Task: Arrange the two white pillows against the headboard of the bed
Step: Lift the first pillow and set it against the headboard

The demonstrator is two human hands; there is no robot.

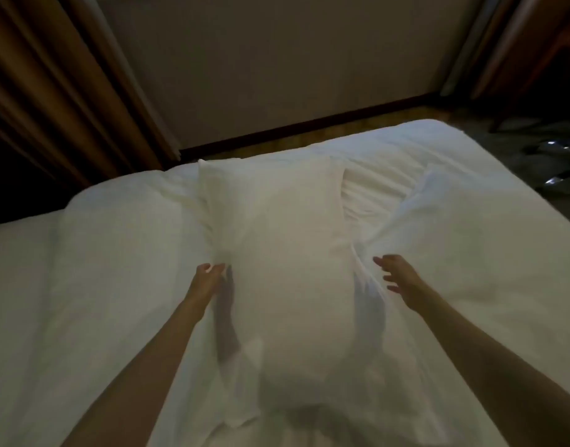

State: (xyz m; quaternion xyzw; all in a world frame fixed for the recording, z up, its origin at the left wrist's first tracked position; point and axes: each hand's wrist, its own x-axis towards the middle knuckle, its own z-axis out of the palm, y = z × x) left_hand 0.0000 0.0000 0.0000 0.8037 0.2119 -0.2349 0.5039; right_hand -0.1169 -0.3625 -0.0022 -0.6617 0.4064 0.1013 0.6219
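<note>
Dim, soft-focus room, wide-angle bending at the edges, glare on white bedding (116,253).

Dim room: plain beige wall (277,66) with dark skirting (309,124), brown curtains (51,91) at left.

Plain white pillow (277,253) on plain white bed (100,285) linen; far wall (277,59) grey-beige, unpatterned, with dark brown skirting (309,124); brown curtain (51,91) at left.
</note>
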